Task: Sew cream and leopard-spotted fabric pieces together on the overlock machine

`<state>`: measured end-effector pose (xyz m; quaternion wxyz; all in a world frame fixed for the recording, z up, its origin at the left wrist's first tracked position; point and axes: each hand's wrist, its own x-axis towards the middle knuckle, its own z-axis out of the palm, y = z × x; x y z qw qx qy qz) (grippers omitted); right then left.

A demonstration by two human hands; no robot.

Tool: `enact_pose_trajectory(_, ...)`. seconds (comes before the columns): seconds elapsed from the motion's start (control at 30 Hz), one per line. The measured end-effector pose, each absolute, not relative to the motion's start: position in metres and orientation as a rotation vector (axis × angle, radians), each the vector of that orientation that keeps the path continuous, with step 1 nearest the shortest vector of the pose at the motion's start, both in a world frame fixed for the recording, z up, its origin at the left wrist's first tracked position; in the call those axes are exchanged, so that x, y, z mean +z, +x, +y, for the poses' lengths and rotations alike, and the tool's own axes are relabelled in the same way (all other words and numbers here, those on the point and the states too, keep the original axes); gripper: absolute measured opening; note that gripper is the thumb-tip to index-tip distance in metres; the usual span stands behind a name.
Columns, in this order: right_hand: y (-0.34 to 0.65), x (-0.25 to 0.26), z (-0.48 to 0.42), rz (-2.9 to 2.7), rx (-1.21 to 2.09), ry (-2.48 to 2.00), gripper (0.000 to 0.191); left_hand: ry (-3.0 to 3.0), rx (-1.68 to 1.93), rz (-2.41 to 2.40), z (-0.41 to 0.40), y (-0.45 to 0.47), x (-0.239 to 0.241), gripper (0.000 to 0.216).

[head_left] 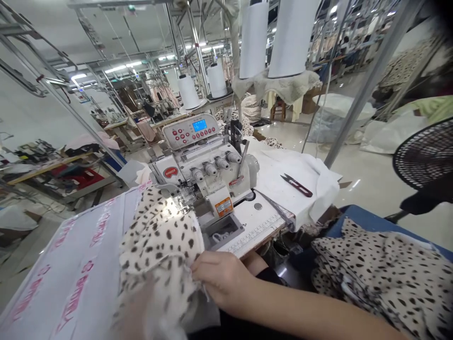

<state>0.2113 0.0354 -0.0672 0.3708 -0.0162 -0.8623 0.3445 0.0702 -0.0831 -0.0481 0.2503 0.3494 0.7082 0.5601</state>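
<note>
Cream fabric with dark spots lies on the sewing table, its upper end under the presser area of a white overlock sewing machine. My right hand is closed on the right edge of this fabric, just below the machine's front left corner. At the lower left, my left hand is a motion-smeared patch over the fabric's near part, and its fingers cannot be made out. The fabric's near end is blurred too and hangs toward my lap. A lamp lights the fabric at the needle.
Dark red thread snips lie on white cloth right of the machine. More spotted fabric is heaped at the right, near a black fan. Large thread cones stand above. Printed white sheeting covers the table's left side.
</note>
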Motion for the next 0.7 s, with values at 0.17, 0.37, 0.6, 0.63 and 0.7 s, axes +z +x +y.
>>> enact_pose_trajectory(0.17, 0.215, -0.057, 0.038, -2.213, 0.84, -0.017, 0.022, 0.651, 1.683, 1.937, -0.08, 0.055, -0.04, 0.034)
enact_pose_trajectory(0.37, 0.22, -0.038, 0.044, -2.204, 0.855, 0.02, 0.023, 0.521, 1.736, 2.009, -0.079, 0.052, -0.039, 0.036)
enact_pose_trajectory(0.6, 0.223, -0.025, 0.045, -2.505, 0.597, -0.009, 0.015, 0.862, 1.424, 2.325, -0.083, 0.039, -0.057, 0.039)
enact_pose_trajectory(0.63, 0.222, -0.029, 0.044, -2.549, 0.536, -0.002, 0.015, 0.92, 1.37, 2.357, -0.085, 0.039, -0.061, 0.039)
enact_pose_trajectory(0.7, 0.219, -0.04, 0.042, -2.595, 0.451, -0.006, 0.016, 1.011, 1.288, 2.402, -0.094, 0.038, -0.065, 0.035)
